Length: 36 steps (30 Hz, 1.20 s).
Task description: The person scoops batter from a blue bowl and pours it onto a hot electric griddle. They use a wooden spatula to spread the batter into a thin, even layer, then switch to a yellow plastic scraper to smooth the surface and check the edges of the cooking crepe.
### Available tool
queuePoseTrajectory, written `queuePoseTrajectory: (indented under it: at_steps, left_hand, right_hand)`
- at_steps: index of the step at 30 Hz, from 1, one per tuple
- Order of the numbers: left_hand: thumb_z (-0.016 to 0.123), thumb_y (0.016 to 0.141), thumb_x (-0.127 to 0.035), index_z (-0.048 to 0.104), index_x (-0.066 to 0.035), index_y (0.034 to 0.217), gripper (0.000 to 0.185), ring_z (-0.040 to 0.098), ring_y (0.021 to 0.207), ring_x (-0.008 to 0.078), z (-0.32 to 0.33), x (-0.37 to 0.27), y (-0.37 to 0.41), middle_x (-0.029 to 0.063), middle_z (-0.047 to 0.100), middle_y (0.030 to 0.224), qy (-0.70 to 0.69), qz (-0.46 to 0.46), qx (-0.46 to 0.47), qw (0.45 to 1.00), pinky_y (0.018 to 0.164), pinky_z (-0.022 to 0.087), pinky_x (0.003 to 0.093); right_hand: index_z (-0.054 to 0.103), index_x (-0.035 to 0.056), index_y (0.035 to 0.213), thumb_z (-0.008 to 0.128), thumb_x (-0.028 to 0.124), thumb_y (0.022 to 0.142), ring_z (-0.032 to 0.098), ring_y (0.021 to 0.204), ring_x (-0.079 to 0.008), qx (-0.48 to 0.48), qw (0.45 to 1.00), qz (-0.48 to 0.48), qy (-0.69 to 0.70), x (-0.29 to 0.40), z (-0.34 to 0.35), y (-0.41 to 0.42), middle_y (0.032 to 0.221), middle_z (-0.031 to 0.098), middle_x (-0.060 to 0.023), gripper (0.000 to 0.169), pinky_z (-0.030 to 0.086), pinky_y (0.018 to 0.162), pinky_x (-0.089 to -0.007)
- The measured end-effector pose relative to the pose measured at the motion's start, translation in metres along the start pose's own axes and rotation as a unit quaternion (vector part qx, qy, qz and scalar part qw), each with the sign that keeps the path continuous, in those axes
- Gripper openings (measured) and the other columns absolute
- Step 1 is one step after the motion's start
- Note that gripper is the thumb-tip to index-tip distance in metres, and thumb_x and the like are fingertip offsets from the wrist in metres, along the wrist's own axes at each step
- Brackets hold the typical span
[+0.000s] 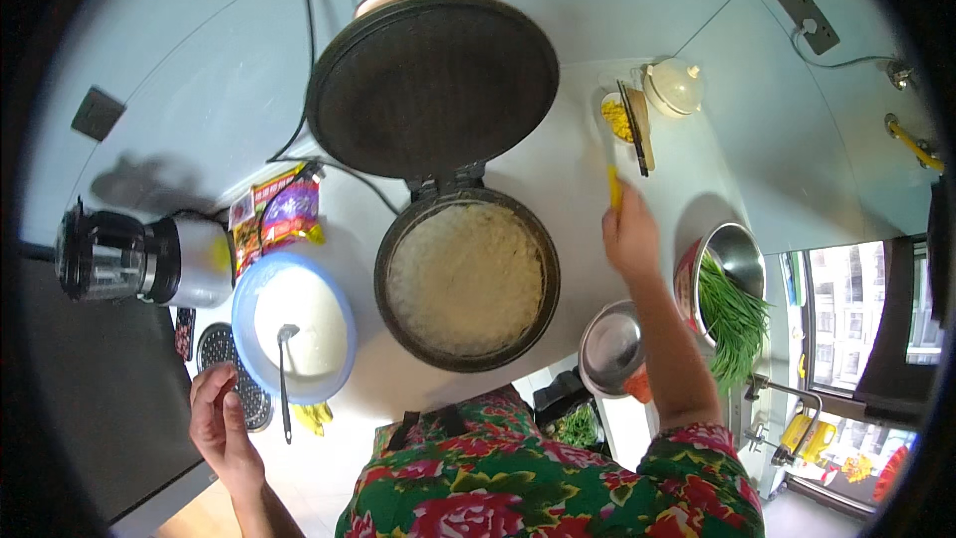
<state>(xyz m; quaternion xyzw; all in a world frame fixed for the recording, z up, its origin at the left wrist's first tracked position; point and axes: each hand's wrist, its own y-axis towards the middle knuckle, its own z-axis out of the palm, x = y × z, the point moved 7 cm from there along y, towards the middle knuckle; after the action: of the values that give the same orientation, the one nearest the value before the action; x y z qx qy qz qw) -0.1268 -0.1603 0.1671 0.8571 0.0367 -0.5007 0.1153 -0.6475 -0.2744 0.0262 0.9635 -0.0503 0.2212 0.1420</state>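
My right hand point(632, 230) grips a yellow handle point(614, 188) above the counter, to the right of the round electric griddle. The handle's far end is blurred, so I cannot tell which utensil it is. My left hand point(222, 426) holds nothing, its fingers apart, near the black perforated tray point(240, 402). Inside the griddle's lower pan point(382, 314) lies a pale round sheet of batter point(467, 280). Its dark lid point(433, 82) stands raised behind. A blue bowl point(243, 314) of white batter point(306, 306) is beyond my left hand, with a black-handled ladle point(284, 388) in it.
At back right are a small bowl of yellow food point(615, 119), dark chopsticks point(635, 134) and a lidded pot point(674, 87). Green chives point(728, 314) overhang a steel pot point(739, 246), near a metal bowl point(611, 347). A blender point(142, 258), food packets point(280, 205) and power cord point(351, 173) occupy the left.
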Motion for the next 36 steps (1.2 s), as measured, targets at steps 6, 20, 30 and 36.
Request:
queuePoseTrajectory:
  at_steps: [6,20,30,36]
  left_hand:
    - [0.055,0.093,-0.005,0.062,0.002,0.111,0.020,0.054,0.099,0.0161,-0.019,0.044,-0.018,0.0103,0.058,0.109,-0.101,-0.006,0.031,0.994,0.090,0.042,0.0279]
    - [0.058,0.094,-0.010,0.064,0.001,0.107,0.018,0.055,0.099,0.0168,-0.062,0.065,-0.046,0.0096,0.060,0.105,-0.143,0.004,0.038,0.989,0.091,0.042,0.0287]
    - [0.060,0.095,-0.014,0.064,0.002,0.104,0.019,0.056,0.098,0.0164,-0.060,0.075,-0.058,0.0091,0.061,0.103,-0.151,-0.033,0.034,0.987,0.090,0.042,0.0286]
    - [0.059,0.095,-0.012,0.064,0.002,0.104,0.017,0.056,0.098,0.0161,-0.055,0.074,-0.054,0.0089,0.060,0.104,-0.158,-0.040,0.047,0.986,0.090,0.042,0.0286]
  right_hand:
    - [0.042,0.0057,0.137,0.053,0.007,0.083,0.052,0.110,-0.0401,0.161,0.985,0.055,0.010,0.092,0.054,-0.128,0.120,0.050,-0.0211,0.056,0.045,0.094,-0.0479]
    - [0.038,0.0014,0.142,0.054,0.005,0.078,0.042,0.116,-0.0352,0.123,0.976,0.079,-0.159,0.107,0.145,-0.143,0.149,0.037,-0.0083,0.066,0.043,0.098,-0.0375]
    - [0.039,0.0011,0.142,0.054,0.005,0.078,0.044,0.114,-0.0367,0.132,0.975,0.115,-0.135,0.098,0.143,-0.134,0.149,0.038,-0.0087,0.066,0.041,0.099,-0.0384]
    - [0.042,0.0004,0.139,0.052,0.004,0.079,0.044,0.114,-0.0355,0.116,0.977,0.081,-0.161,0.099,0.152,-0.127,0.148,0.039,-0.0100,0.061,0.042,0.098,-0.0388]
